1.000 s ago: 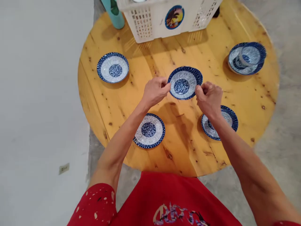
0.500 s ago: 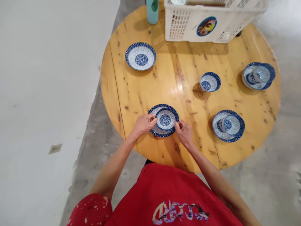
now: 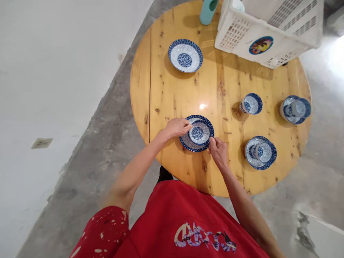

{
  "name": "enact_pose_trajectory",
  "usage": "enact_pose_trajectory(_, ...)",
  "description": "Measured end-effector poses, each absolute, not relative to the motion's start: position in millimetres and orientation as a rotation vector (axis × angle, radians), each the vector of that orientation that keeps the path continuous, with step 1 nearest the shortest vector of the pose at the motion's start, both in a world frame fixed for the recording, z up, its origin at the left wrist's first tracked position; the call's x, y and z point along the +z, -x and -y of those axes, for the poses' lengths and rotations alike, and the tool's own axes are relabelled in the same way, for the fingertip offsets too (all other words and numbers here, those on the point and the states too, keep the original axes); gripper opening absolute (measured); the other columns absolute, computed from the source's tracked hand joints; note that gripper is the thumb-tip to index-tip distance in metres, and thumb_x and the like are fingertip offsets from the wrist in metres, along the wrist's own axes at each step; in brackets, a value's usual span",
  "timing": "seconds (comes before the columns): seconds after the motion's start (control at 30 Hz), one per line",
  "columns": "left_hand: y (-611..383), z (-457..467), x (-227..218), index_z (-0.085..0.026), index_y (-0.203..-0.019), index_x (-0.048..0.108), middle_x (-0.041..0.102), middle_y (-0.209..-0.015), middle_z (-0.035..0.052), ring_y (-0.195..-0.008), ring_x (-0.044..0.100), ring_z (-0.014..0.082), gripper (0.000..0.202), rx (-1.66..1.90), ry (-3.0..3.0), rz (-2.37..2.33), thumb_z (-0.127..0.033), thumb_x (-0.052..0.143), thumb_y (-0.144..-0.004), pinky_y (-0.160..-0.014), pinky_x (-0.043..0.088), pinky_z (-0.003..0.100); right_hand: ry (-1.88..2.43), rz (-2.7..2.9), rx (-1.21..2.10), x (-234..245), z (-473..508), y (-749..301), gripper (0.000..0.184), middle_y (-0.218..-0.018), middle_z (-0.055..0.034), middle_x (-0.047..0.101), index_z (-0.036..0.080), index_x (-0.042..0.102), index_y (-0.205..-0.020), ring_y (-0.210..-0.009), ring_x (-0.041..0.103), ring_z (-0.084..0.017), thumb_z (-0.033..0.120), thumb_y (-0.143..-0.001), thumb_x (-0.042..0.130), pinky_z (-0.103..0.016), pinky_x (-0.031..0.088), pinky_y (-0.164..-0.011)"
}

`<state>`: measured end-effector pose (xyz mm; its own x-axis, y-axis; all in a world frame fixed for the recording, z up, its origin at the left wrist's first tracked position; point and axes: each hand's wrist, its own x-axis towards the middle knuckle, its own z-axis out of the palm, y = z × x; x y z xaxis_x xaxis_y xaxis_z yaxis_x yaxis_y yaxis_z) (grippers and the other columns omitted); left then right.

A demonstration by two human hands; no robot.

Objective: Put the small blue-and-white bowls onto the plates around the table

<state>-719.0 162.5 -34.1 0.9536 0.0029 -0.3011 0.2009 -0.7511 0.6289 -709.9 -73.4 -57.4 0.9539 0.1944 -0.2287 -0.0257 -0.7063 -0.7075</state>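
Observation:
A small blue-and-white bowl [image 3: 198,133] rests on a blue-and-white plate [image 3: 185,143] near the front of the round wooden table [image 3: 215,89]. My left hand [image 3: 176,127] pinches the bowl's left rim. On the other side, my right hand [image 3: 218,150] has its fingers closed at the bowl's right edge. Both hands touch the bowl as it sits on the plate.
Another plate [image 3: 185,55] lies at the far left. A lone bowl [image 3: 251,103] stands mid-right, and two more plate-and-bowl sets [image 3: 260,152] [image 3: 295,108] sit at the right. A white slotted basket [image 3: 268,28] and a teal bottle [image 3: 207,10] stand at the back. A wall is left.
The bowl, held up over the table's middle a second ago, has come down onto the near plate. My hands stay at its rim. The view has swung left.

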Motion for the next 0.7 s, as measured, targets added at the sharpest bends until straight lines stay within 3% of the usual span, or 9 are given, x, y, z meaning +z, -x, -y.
enact_pose_trajectory(0.2, 716, -163, -38, -0.02, -0.069, 0.062, 0.068, -0.078, 0.0069, -0.077, 0.058, 0.021, 0.03, -0.302, -2.426, -0.155, -0.039, 0.046, -0.087, -0.066, 0.036, 0.03, 2.337, 0.106, 0.377, -52, 70, 712, 0.039, -0.047, 0.0019, 0.052, 0.023, 0.047, -0.058, -0.045, 0.053, -0.014, 0.047, -0.09, 0.047, -0.026, 0.04, -0.05)
enact_pose_trajectory(0.37, 717, -162, -43, -0.02, -0.073, 0.065, 0.071, -0.086, 0.0077, -0.081, 0.06, 0.022, 0.024, -0.278, -2.429, -0.116, -0.034, 0.049, -0.084, -0.069, 0.038, 0.031, 2.349, 0.138, 0.39, -52, 67, 715, 0.038, -0.046, 0.0015, 0.053, 0.022, 0.049, -0.056, -0.043, 0.049, -0.013, 0.041, -0.09, 0.045, -0.025, 0.037, -0.049)
enact_pose_trajectory(0.7, 716, -166, -47, -0.019, -0.073, 0.066, 0.069, -0.084, 0.0087, -0.081, 0.06, 0.0229, 0.022, -0.255, -2.386, -0.11, -0.034, 0.051, -0.082, -0.071, 0.039, 0.032, 2.331, 0.131, 0.382, -53, 66, 716, 0.037, -0.045, 0.0028, 0.052, 0.021, 0.05, -0.056, -0.043, 0.05, -0.012, 0.039, -0.088, 0.047, -0.025, 0.038, -0.048)
